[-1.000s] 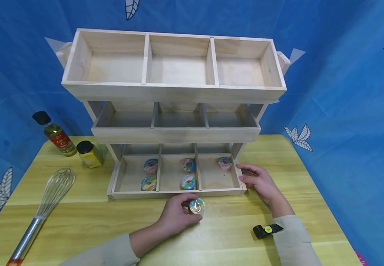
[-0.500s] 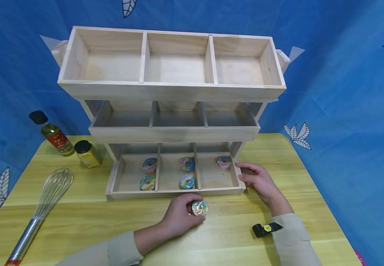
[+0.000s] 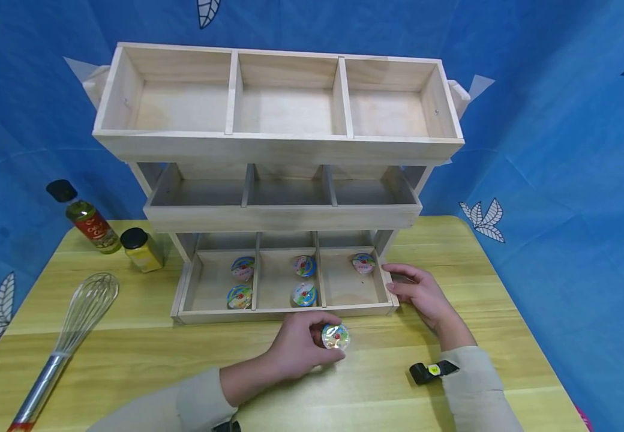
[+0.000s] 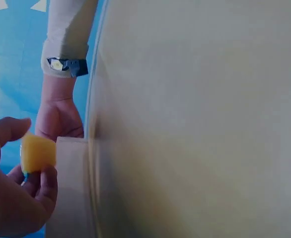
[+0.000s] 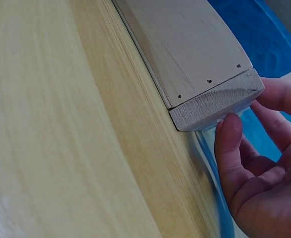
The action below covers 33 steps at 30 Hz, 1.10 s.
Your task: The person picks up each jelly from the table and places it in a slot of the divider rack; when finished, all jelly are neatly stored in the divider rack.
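Observation:
My left hand (image 3: 298,345) pinches a small jelly cup (image 3: 336,337) between thumb and fingers, in front of the shelf's bottom tray. Its printed lid faces up toward the head camera; the left wrist view shows its yellow side (image 4: 39,154). At the right end of the three-tier wooden shelf (image 3: 285,314), my right hand (image 3: 422,297) touches the bottom tray's side with thumb and forefinger spread apart. Similar jelly cups lie in that tray: two in the left compartment (image 3: 206,282), two in the middle (image 3: 274,288), one at the back of the right (image 3: 344,294).
On the table (image 3: 171,366) at the left are an oil bottle (image 3: 95,225), a yellow jar with a black lid (image 3: 143,252) and a wire whisk (image 3: 69,342). A blue cloth (image 3: 549,120) hangs behind the shelf. Its two upper tiers have three compartments each.
The left hand has moved a little to the right with the jelly cup. My right hand stays at the tray's end, and the cups in the tray keep their places.

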### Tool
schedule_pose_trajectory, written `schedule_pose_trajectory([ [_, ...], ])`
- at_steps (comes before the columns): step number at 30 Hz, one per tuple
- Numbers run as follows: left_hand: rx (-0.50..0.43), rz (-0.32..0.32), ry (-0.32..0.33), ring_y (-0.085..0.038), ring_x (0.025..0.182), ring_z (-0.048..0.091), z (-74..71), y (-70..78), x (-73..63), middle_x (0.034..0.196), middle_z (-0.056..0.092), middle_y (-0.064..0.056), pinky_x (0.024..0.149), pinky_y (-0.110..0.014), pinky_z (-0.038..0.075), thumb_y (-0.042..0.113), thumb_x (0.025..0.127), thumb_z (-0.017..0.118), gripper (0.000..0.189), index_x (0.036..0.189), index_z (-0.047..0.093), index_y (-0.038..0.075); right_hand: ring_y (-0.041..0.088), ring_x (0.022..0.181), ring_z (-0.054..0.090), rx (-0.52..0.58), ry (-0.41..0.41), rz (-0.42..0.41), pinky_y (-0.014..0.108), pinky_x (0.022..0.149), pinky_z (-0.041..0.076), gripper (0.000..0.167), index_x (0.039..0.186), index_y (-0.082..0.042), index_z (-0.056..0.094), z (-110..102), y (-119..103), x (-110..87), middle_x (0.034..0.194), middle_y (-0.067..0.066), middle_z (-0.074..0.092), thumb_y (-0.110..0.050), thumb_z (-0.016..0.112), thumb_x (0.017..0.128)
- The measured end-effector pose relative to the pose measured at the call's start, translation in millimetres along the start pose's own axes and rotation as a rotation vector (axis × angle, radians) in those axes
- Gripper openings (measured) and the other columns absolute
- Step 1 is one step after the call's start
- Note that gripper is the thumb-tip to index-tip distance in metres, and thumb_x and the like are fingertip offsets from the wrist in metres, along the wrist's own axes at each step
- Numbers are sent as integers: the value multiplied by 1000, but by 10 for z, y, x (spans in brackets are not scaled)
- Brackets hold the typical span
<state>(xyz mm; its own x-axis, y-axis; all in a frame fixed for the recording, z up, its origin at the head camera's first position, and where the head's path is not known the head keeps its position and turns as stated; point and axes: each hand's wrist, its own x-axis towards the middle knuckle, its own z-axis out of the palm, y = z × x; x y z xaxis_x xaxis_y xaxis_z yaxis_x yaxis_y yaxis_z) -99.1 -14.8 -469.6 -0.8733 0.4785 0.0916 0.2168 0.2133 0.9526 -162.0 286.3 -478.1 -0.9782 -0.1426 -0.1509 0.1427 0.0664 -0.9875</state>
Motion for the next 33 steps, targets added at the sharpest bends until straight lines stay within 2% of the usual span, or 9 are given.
schedule_pose_trajectory([
  [7,-33,13,0,-12,70,58,-8,150,158,86,64,3,60,-22,51,8,70,92,46,111,72,7,22,105,64,-8,0,3,33,83,57,49,137,7,53,3,7,12,135,30,51,-2,67,91],
  [13,-84,10,26,-13,74,64,43,245,402,91,69,0,62,-25,56,6,72,91,47,114,71,3,25,108,63,2,-5,3,34,84,57,49,138,7,52,-2,5,12,137,32,49,-1,66,92],
  [17,-99,-17,35,-12,74,64,88,287,570,94,70,-2,63,-26,57,7,73,90,47,115,71,4,23,107,63,7,-11,-5,34,84,57,49,137,9,51,-5,5,13,136,32,49,-1,66,92],
  [23,-32,7,67,-10,78,62,148,259,825,98,70,5,64,-25,55,12,73,91,46,115,73,9,19,104,64,14,-9,-19,32,82,57,48,136,11,52,-5,1,12,132,29,53,-1,67,92],
  [26,12,6,96,-9,80,60,183,224,948,95,69,8,63,-25,53,13,72,91,45,114,75,11,18,104,64,14,-3,-14,31,82,57,48,136,10,53,-2,-2,11,130,24,56,-1,68,91],
  [30,109,-55,121,-8,78,59,224,191,1071,85,66,12,64,-25,50,20,72,92,43,111,75,15,18,104,64,14,-2,-8,31,81,57,48,136,9,53,-1,-6,6,128,19,59,-2,68,92],
  [33,173,-108,118,-7,80,59,248,180,1135,86,66,14,68,-25,50,24,71,92,43,110,75,17,18,103,65,24,-2,-5,32,81,57,48,136,9,53,-5,2,8,127,17,59,-2,68,91],
])
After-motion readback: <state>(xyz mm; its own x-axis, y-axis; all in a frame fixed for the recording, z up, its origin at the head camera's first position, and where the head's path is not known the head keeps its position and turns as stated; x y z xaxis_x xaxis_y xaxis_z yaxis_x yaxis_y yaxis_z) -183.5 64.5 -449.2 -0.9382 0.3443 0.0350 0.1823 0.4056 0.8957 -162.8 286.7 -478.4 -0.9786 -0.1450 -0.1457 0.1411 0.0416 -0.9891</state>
